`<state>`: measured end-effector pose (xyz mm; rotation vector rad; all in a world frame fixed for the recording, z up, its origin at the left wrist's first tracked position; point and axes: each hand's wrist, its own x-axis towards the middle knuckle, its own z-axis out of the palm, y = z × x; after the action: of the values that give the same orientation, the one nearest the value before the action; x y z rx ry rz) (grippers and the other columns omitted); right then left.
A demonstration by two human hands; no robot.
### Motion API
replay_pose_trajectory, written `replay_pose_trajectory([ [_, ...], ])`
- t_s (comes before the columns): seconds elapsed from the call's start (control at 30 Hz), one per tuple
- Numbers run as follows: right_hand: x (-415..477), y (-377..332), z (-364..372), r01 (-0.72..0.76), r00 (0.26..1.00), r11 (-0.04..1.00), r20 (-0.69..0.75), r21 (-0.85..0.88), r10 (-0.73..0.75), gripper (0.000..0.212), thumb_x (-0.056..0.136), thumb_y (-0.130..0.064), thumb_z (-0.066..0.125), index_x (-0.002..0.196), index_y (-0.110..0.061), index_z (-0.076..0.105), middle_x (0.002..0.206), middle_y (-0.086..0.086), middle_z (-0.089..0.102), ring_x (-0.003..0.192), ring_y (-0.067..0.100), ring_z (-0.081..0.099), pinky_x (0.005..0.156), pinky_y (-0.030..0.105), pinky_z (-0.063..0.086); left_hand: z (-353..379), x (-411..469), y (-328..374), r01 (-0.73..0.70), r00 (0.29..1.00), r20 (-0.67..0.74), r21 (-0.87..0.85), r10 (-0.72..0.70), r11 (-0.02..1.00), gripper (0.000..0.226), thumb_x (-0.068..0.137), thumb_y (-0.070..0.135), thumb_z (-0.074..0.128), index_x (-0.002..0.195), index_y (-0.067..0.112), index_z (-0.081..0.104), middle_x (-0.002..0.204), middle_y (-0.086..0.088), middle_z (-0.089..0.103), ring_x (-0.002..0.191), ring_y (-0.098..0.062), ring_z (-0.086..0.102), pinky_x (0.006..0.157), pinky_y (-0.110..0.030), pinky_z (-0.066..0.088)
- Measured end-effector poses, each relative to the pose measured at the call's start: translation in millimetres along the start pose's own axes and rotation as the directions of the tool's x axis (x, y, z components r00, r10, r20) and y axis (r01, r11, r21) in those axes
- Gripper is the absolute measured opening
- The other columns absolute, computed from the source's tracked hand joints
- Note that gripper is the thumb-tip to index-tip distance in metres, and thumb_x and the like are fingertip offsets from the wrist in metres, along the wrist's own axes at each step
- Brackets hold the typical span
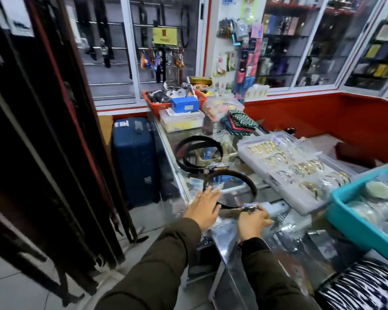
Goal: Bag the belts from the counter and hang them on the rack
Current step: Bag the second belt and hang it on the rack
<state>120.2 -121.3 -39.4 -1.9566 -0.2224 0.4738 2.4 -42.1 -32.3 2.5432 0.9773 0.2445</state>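
Note:
Two coiled dark belts lie on the glass counter (pixel 251 247). The nearer belt (pixel 250 186) loops just beyond my hands, and its silver buckle (pixel 248 207) sits at my right hand (pixel 252 222), whose fingers are closed around it. My left hand (pixel 204 206) is flat and open, fingers spread, resting against the near left edge of that belt's coil. The farther belt (pixel 198 139) lies behind it with its own buckle (pixel 217 167). Bagged belts hang on the rack (pixel 43 153) at the left. Clear plastic wrap lies by my wrists; I cannot tell if it is a bag.
A clear tray of gold bangles (pixel 289 171) and a teal basket (pixel 354 224) crowd the counter's right side. A blue suitcase (pixel 134 162) stands on the floor left of the counter. A red basket (pixel 157 104) and boxes sit at the far end.

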Motion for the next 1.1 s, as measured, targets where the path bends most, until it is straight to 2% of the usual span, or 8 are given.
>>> replay_pose_trajectory([
  [0.17, 26, 13, -14, -0.163, 0.977, 0.966, 0.173, 0.198, 0.129, 0.025, 0.089, 0.012, 0.039, 0.102, 0.002, 0.058, 0.087, 0.026, 0.058, 0.062, 0.030, 0.056, 0.050, 0.033, 0.054, 12, 23, 30, -0.025, 0.990, 0.142, 0.095, 0.011, 0.995, 0.042, 0.104, 0.021, 0.042, 0.144, 0.014, 0.053, 0.147, -0.013, 0.055, 0.138, -0.030, 0.047, 0.119, -0.038, 0.027],
  [0.3, 27, 17, -26, -0.289, 0.946, 0.894, 0.244, 0.344, 0.212, 0.018, 0.094, 0.012, 0.045, 0.100, -0.002, 0.055, 0.092, 0.023, 0.057, 0.051, 0.024, 0.058, 0.035, 0.024, 0.051, 16, 27, 42, 0.040, 0.997, 0.057, 0.090, -0.046, 0.995, 0.033, 0.102, 0.023, 0.050, 0.130, 0.021, 0.066, 0.131, -0.010, 0.066, 0.124, -0.032, 0.060, 0.100, -0.040, 0.048],
  [0.4, 20, 15, -34, -0.363, 0.918, 0.807, 0.328, 0.466, 0.224, 0.035, 0.091, 0.016, 0.050, 0.122, 0.001, 0.045, 0.080, 0.026, 0.059, 0.040, 0.022, 0.064, 0.042, 0.031, 0.057, 15, 27, 50, 0.095, 0.995, 0.037, 0.000, -0.095, 0.996, 0.029, 0.100, 0.027, 0.056, 0.125, 0.021, 0.070, 0.127, -0.008, 0.070, 0.120, -0.031, 0.064, 0.098, -0.040, 0.052],
  [0.47, 13, 8, -39, -0.395, 0.894, 0.753, 0.408, 0.527, 0.183, 0.048, 0.093, 0.014, 0.049, 0.138, 0.005, 0.036, 0.091, 0.033, 0.062, 0.064, 0.033, 0.068, 0.064, 0.042, 0.060, 9, 27, 58, 0.113, 0.994, 0.016, -0.073, -0.112, 0.991, 0.029, 0.099, 0.030, 0.058, 0.122, 0.019, 0.072, 0.122, -0.010, 0.073, 0.116, -0.032, 0.066, 0.095, -0.041, 0.055],
  [0.63, 0, -23, -45, -0.285, 0.916, 0.736, 0.402, 0.613, 0.020, 0.048, 0.089, 0.014, 0.056, 0.135, 0.016, 0.044, 0.098, 0.035, 0.063, 0.072, 0.032, 0.067, 0.083, 0.045, 0.058, -18, 22, 71, 0.127, 0.980, -0.110, -0.300, -0.167, 0.945, 0.031, 0.099, 0.035, 0.059, 0.121, 0.020, 0.075, 0.120, -0.005, 0.076, 0.111, -0.028, 0.069, 0.093, -0.042, 0.056],
  [0.83, -14, -65, -40, 0.018, 0.890, 0.859, 0.384, 0.511, -0.247, 0.037, 0.087, 0.002, 0.068, 0.121, 0.012, 0.059, 0.103, 0.029, 0.069, 0.073, 0.023, 0.069, 0.058, 0.024, 0.060, -55, 2, 61, 0.036, 0.917, -0.278, -0.657, -0.286, 0.753, 0.028, 0.096, 0.021, 0.067, 0.120, 0.009, 0.076, 0.119, -0.009, 0.077, 0.112, -0.020, 0.070, 0.099, -0.037, 0.056],
  [1.0, -39, -103, -19, 0.222, 0.797, 0.860, 0.422, 0.459, -0.431, 0.025, 0.083, 0.003, 0.072, 0.108, 0.006, 0.070, 0.086, 0.020, 0.072, 0.055, 0.013, 0.069, 0.054, 0.023, 0.060, -91, -28, 45, 0.031, 0.811, -0.420, -0.662, -0.406, 0.749, 0.026, 0.098, 0.018, 0.062, 0.119, 0.011, 0.076, 0.119, -0.010, 0.076, 0.112, -0.024, 0.069, 0.095, -0.032, 0.055],
  [1.1, -56, -120, -3, 0.333, 0.722, 0.839, 0.457, 0.430, -0.520, 0.026, 0.080, -0.001, 0.076, 0.106, 0.000, 0.074, 0.091, 0.019, 0.075, 0.067, 0.012, 0.069, 0.065, 0.024, 0.058, -112, -49, 30, 0.062, 0.745, -0.501, -0.606, -0.441, 0.793, 0.026, 0.098, 0.021, 0.063, 0.117, 0.010, 0.078, 0.123, -0.010, 0.072, 0.116, -0.025, 0.067, 0.091, -0.025, 0.051],
])
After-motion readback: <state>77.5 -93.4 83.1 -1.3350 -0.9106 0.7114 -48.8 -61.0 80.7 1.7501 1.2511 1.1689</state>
